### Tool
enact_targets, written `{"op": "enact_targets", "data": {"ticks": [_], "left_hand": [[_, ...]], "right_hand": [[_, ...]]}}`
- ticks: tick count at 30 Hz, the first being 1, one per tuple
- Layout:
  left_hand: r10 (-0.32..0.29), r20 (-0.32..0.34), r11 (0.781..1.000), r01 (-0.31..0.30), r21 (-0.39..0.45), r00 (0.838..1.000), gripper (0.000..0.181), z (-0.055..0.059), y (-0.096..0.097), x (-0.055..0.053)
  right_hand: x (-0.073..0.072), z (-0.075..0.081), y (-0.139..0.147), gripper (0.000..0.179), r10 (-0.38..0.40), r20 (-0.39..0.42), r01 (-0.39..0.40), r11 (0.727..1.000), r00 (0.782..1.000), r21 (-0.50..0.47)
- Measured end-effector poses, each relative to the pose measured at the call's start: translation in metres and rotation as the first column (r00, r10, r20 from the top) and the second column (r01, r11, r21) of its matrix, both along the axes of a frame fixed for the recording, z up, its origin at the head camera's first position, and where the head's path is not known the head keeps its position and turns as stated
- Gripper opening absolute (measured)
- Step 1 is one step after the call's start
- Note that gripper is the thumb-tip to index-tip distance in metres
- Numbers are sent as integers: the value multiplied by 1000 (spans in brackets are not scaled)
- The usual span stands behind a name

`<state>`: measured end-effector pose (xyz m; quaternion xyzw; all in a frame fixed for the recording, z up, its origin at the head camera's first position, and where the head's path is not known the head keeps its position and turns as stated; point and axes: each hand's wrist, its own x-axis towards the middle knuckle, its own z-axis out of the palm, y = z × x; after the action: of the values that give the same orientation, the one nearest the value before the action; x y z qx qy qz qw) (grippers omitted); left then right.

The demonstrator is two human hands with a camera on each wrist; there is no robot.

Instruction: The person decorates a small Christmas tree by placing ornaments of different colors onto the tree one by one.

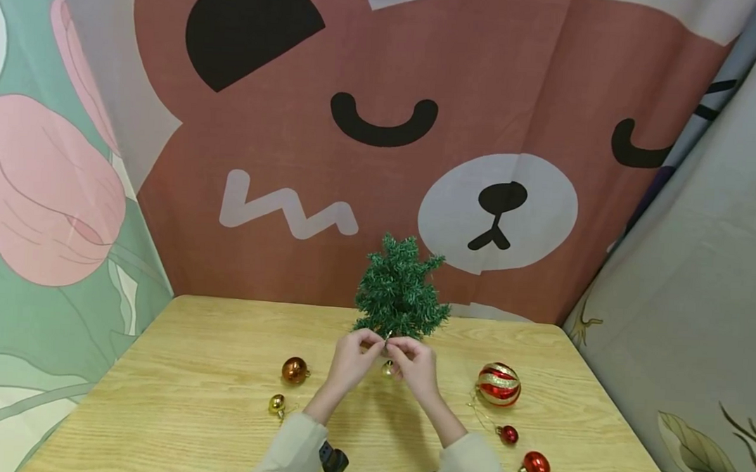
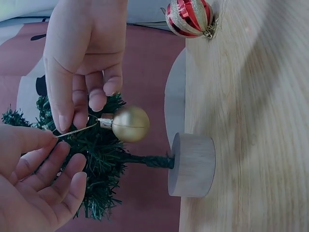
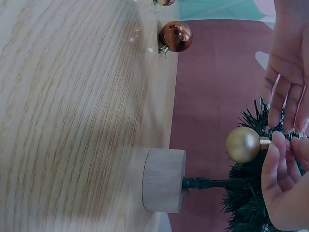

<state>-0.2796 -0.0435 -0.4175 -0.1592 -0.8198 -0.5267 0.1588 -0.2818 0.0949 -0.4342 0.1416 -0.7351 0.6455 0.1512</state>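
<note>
A small gold Christmas ball [image 2: 131,124] with a silver cap hangs on a thin gold string [image 2: 77,131] in front of a small green artificial Christmas tree [image 1: 401,290]. Pinching the string between thumb and forefinger is my left hand [image 1: 351,359]. My right hand [image 1: 415,365] also pinches the string, its thumb and forefinger meeting the left fingertips. The right hand's other fingers curl near the ball's cap in the left wrist view. The tree stands upright on a round pale wooden base [image 3: 164,180]; in the head view the hands hide that base.
Left on the table [image 1: 221,342] lie a copper-coloured ball [image 1: 295,370] and a small shiny gold ball [image 1: 277,404]. To the right are a large red-and-gold striped ball [image 1: 499,384], a small dark red ball [image 1: 508,434] and a red ball [image 1: 535,466]. A bear-print curtain [image 1: 275,274] hangs behind.
</note>
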Motion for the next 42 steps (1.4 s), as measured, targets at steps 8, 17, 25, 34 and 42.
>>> {"op": "enact_targets", "data": {"ticks": [8,17,25,34,42], "left_hand": [[28,-41,997,-30,-67,999,7,3,1,-4],[96,-104,980,-113,-165,990,6,6,2,-7],[128,-163,958,-164,-235,978,5,5,3,-11],[141,-269,933,-219,-286,953,4,3,5,-13],[174,-366,912,-290,-291,914,5,2,9,-16]], "right_hand": [[-2,-1,-3,8,-126,-226,166,972,966,166],[-7,-5,-3,6,-185,-470,351,888,863,296],[-8,-3,-3,6,-219,-540,441,837,813,325],[-9,-3,-3,4,-225,-532,448,829,816,336],[-10,-1,-3,4,-218,-505,425,839,835,340]]}}
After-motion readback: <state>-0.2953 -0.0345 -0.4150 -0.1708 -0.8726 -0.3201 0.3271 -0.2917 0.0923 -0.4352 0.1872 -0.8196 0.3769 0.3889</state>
